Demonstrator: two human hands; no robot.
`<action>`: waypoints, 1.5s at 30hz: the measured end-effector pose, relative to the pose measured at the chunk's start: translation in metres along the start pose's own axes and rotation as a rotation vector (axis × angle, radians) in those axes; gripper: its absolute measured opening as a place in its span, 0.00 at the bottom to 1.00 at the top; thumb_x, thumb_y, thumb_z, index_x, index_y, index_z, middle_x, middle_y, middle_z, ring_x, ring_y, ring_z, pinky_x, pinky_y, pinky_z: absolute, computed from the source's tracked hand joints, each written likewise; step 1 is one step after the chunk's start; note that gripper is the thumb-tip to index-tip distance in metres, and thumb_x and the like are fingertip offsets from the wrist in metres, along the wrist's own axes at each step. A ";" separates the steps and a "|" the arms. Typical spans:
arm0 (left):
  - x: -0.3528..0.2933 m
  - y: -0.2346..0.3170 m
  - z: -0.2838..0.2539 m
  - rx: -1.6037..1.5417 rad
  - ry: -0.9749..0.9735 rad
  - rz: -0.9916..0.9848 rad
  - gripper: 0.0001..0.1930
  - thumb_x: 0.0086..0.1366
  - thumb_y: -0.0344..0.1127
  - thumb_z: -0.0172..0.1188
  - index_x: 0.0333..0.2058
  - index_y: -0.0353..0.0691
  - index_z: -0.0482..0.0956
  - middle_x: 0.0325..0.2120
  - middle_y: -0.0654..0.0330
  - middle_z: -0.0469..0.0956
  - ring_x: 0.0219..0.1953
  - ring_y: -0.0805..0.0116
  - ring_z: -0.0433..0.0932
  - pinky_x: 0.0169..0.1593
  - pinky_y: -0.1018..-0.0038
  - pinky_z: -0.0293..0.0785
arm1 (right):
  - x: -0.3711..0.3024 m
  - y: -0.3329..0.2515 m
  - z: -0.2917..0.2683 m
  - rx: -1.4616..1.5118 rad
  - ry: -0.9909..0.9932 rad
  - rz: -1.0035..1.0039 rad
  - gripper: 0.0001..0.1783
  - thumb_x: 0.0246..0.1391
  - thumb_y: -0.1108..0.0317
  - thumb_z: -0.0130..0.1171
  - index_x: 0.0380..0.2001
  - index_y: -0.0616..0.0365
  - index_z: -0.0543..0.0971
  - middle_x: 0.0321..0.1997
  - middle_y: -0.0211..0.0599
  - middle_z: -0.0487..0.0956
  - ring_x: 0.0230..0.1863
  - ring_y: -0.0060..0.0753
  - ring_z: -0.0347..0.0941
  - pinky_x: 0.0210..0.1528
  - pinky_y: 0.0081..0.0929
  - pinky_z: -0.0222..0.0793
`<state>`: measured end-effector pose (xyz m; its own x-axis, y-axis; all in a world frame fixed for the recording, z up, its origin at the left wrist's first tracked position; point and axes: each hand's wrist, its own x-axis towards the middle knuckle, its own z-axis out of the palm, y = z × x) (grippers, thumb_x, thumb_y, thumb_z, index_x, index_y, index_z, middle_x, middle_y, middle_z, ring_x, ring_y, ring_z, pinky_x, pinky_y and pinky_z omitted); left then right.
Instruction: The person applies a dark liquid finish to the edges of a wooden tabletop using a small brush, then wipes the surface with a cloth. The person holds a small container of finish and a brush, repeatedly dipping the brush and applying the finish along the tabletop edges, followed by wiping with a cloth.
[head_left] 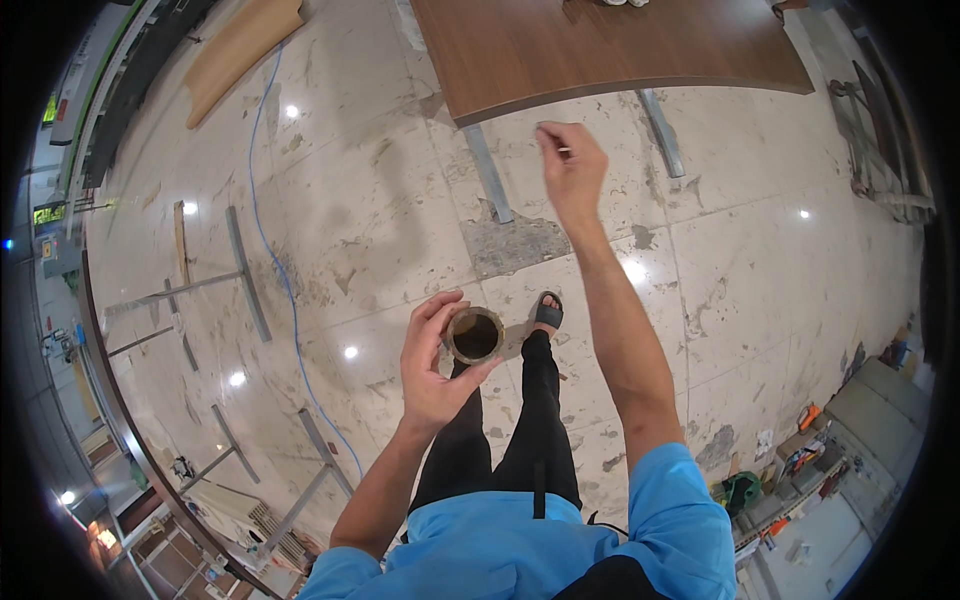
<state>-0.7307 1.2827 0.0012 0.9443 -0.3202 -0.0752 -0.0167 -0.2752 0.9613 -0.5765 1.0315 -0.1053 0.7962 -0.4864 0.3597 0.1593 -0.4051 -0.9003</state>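
My left hand [428,370] is wrapped round an open-topped round cup [476,335] with a stained rim and a dark inside. The cup is held in front of my legs, and its contents are too dark to make out. My right hand [576,172] is stretched forward, just short of the near edge of a brown wood-grain tabletop [620,65]. Its fingers are pinched together. A small pale bit shows between them, too small to name.
Grey metal legs [660,135] stick out from under the tabletop. A blue cable [262,215] runs along the worn tile floor [390,230] on the left, near metal frames [248,275]. Tools and boxes [800,470] crowd the lower right. A tan panel [238,58] lies upper left.
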 end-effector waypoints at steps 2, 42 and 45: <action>-0.002 0.001 -0.002 -0.010 0.003 -0.001 0.39 0.50 0.23 0.78 0.61 0.30 0.72 0.63 0.50 0.65 0.65 0.60 0.69 0.66 0.64 0.73 | -0.007 -0.005 0.008 0.005 -0.025 -0.023 0.05 0.58 0.77 0.67 0.38 0.61 0.86 0.35 0.38 0.84 0.34 0.26 0.80 0.38 0.24 0.77; -0.018 -0.019 -0.046 -0.124 0.082 -0.009 0.36 0.48 0.22 0.78 0.57 0.29 0.74 0.61 0.48 0.67 0.62 0.60 0.73 0.64 0.67 0.74 | -0.018 -0.028 0.029 -0.079 0.150 -0.017 0.05 0.58 0.78 0.66 0.37 0.63 0.85 0.33 0.39 0.83 0.30 0.27 0.79 0.35 0.24 0.74; -0.014 -0.017 -0.042 -0.146 0.071 -0.021 0.36 0.47 0.21 0.78 0.58 0.29 0.74 0.62 0.48 0.67 0.62 0.60 0.72 0.64 0.67 0.74 | -0.008 -0.021 0.015 -0.087 -0.100 0.011 0.06 0.60 0.76 0.66 0.39 0.64 0.86 0.35 0.37 0.85 0.33 0.22 0.79 0.37 0.21 0.75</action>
<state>-0.7297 1.3293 -0.0027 0.9648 -0.2497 -0.0821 0.0466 -0.1446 0.9884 -0.5779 1.0552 -0.0934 0.8526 -0.4131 0.3199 0.1027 -0.4678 -0.8778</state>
